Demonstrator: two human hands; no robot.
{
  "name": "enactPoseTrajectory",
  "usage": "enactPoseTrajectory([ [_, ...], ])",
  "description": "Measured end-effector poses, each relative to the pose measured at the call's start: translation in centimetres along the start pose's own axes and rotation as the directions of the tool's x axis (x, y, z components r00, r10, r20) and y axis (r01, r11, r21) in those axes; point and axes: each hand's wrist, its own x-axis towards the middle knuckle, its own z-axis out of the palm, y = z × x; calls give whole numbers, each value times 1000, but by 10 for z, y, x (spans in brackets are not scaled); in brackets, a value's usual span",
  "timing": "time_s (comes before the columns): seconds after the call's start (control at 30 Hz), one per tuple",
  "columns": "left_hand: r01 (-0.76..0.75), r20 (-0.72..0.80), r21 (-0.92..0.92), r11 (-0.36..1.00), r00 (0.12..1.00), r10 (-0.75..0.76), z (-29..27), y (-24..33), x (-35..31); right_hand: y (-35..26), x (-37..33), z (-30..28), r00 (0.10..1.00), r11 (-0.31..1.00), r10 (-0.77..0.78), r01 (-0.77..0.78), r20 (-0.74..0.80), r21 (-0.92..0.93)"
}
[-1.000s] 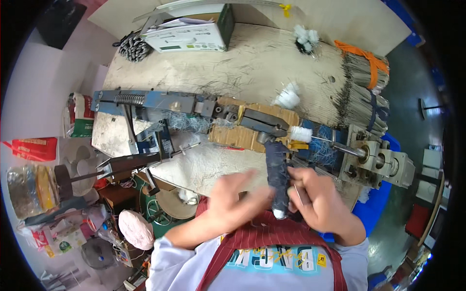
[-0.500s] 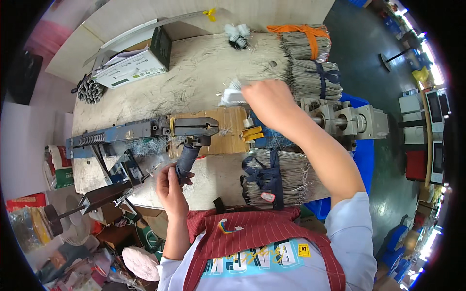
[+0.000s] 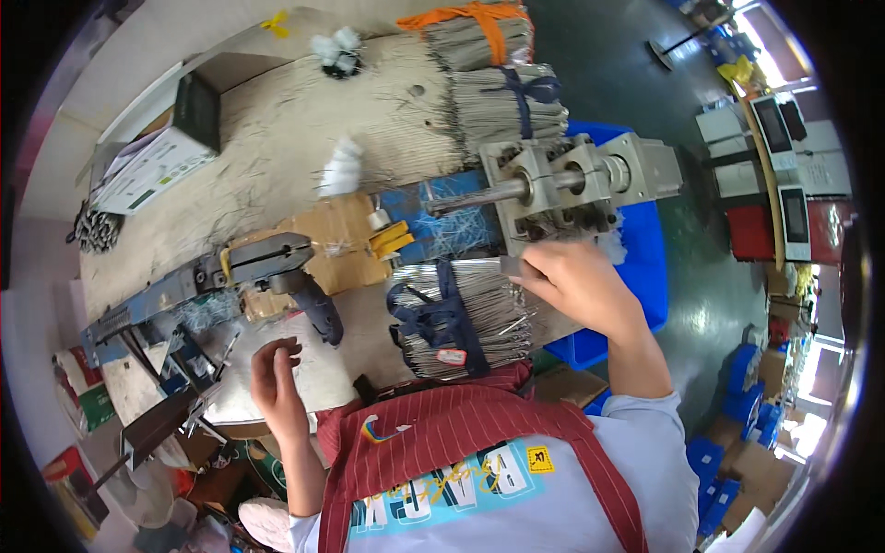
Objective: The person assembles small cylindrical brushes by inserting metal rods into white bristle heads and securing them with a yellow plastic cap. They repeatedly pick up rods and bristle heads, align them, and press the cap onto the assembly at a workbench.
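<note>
My left hand has its fingers loosely stretched and holds nothing. It hangs just left of the dark wrapped handle of a clamp-like metal tool. My right hand is closed in a pinch at the lower edge of a machine with a horizontal metal shaft. A small grey piece shows by its fingertips; whether it is held or part of the machine is unclear. Left of that hand lies a bundle of thin metal wires tied with dark blue cloth. A white bristly clump sits beyond the cardboard.
More wire bundles lie at the far side, one under an orange tie, another under a navy tie. An open carton stands far left. Yellow pieces rest beside the shaft. A blue bin is under the table's right edge.
My left hand has let go of the wrapped handle and moved slightly left. My right hand has come from the white clump back toward me, to the machine's near edge. The view has shifted right.
</note>
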Motion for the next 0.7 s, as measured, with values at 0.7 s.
enactPoseTrajectory([
  [0.7, -838, 647, 374, 397, 542, 537, 106, 151, 89, -17, 76, -56, 815, 866, -490, 415, -309, -280],
])
